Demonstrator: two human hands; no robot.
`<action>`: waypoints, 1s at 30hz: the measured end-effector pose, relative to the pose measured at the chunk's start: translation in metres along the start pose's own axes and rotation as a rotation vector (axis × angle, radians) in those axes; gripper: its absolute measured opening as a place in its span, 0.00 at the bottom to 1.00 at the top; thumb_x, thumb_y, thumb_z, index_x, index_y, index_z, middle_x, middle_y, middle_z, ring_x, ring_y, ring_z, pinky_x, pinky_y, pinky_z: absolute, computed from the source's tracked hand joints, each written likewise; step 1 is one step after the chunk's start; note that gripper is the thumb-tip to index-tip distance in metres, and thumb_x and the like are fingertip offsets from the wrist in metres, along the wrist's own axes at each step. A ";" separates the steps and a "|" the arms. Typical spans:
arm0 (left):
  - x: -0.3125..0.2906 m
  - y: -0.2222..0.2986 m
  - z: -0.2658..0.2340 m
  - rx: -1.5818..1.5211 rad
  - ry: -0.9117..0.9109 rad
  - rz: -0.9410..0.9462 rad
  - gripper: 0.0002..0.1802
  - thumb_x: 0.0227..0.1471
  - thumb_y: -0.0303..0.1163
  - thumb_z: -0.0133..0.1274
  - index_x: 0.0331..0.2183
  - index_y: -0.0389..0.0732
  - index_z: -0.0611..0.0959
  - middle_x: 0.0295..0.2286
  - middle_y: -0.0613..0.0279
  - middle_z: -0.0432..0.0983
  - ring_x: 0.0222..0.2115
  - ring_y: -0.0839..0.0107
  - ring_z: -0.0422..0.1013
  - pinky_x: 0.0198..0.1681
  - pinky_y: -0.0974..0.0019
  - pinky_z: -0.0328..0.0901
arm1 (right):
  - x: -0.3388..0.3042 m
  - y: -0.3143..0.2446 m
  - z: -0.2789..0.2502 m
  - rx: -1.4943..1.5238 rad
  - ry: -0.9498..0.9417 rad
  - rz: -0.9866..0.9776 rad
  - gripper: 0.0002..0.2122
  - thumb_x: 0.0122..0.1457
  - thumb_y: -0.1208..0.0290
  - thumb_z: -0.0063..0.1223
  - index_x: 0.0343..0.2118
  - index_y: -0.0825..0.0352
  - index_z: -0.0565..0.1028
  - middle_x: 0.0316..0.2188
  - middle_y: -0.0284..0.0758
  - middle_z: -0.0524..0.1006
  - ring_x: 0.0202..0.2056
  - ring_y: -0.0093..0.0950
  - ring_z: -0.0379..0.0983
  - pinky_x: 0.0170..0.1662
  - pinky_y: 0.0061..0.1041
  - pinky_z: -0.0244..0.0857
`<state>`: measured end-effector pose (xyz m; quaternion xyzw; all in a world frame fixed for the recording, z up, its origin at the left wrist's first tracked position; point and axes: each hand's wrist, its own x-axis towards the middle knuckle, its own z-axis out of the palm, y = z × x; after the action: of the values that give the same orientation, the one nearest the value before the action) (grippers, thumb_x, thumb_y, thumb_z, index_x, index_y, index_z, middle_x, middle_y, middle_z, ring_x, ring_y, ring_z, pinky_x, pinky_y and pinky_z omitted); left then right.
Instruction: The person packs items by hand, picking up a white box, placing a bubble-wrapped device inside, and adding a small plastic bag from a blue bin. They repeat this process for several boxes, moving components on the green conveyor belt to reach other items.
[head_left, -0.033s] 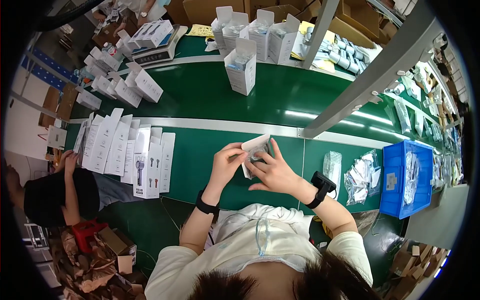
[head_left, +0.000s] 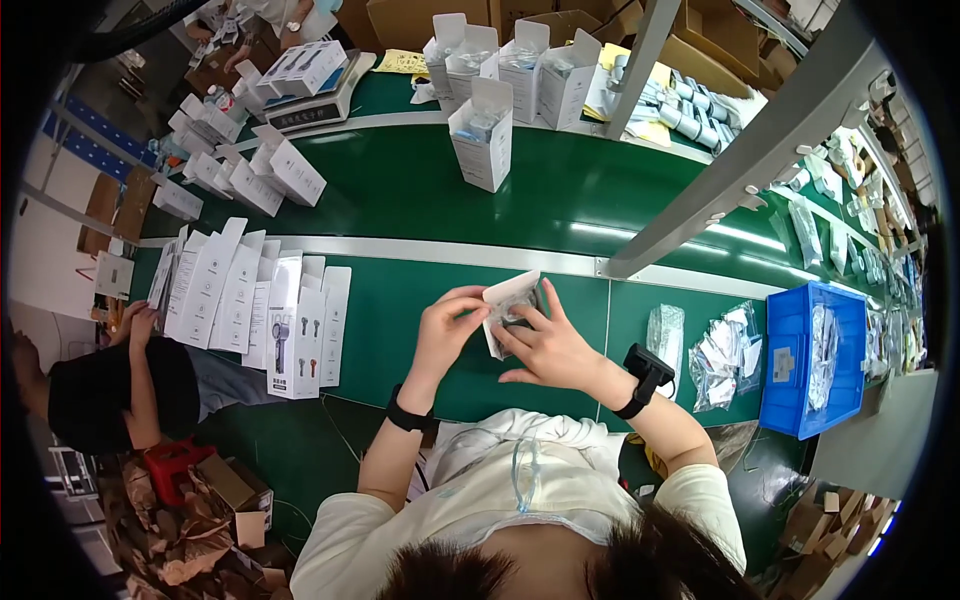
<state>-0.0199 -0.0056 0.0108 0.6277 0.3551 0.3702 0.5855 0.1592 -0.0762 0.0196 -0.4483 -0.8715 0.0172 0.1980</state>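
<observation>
A small white carton (head_left: 498,292) with its top flap raised is held over the green table in front of me. Something in clear plastic (head_left: 515,302) shows at its opening; what the plastic wraps cannot be made out. My left hand (head_left: 450,330) pinches the carton's left edge between thumb and fingers. Over the right side and the opening lies my right hand (head_left: 545,345), its index finger raised along the flap and its other fingers bent onto the plastic. The right thumb sticks out below the carton, away from it.
Tall white cartons (head_left: 285,330) stand in a row at left, beside a seated co-worker's arm (head_left: 143,370). Opened, filled cartons (head_left: 482,140) stand farther back. To the right are bagged items (head_left: 725,355) and a blue bin (head_left: 785,370). A metal post (head_left: 730,160) slants above the table.
</observation>
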 end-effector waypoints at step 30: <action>-0.042 0.000 -0.090 1.193 0.445 -0.228 0.44 0.33 0.24 0.59 0.54 0.48 0.57 0.51 0.43 0.51 0.51 0.47 0.51 0.51 0.45 0.47 | 0.079 0.138 0.043 1.076 0.911 0.657 0.54 0.31 0.73 0.67 0.59 0.62 0.37 0.55 0.39 0.52 0.55 0.33 0.52 0.56 0.32 0.50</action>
<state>-0.1186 0.0002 0.0128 0.7118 0.6772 0.1660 0.0843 0.2098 0.0750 -0.0225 -0.4887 -0.3985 0.3099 0.7116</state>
